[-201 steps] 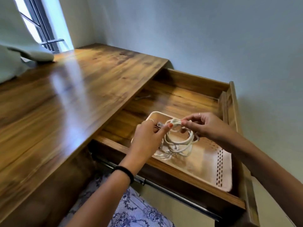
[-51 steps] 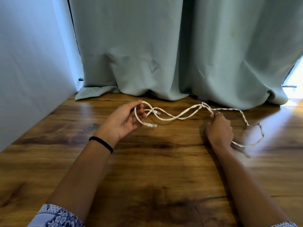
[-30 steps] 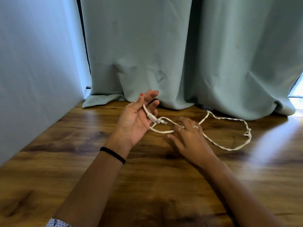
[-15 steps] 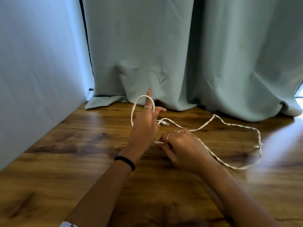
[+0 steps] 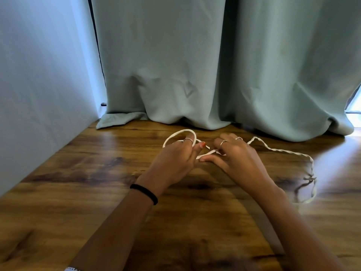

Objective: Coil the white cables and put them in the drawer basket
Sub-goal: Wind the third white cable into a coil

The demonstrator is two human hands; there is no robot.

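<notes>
A thin white cable (image 5: 281, 150) lies on the wooden desk top (image 5: 97, 202). One loop of it runs around the fingers of my left hand (image 5: 176, 159), which holds the cable. My right hand (image 5: 234, 157) is just to the right of it, pinching the cable between thumb and fingers. From there the cable trails to the right in a long twisted loop that ends near the right side of the desk. The drawer basket is out of view.
A pale green curtain (image 5: 195, 75) hangs along the back edge of the desk, its hem resting on the wood. A light wall (image 5: 39, 85) borders the desk on the left. Bright window light (image 5: 355, 106) shows at the far right.
My left hand has come down toward the desk with a loop of cable around its fingers. My right hand has moved up beside it, and the trailing loop has shifted.
</notes>
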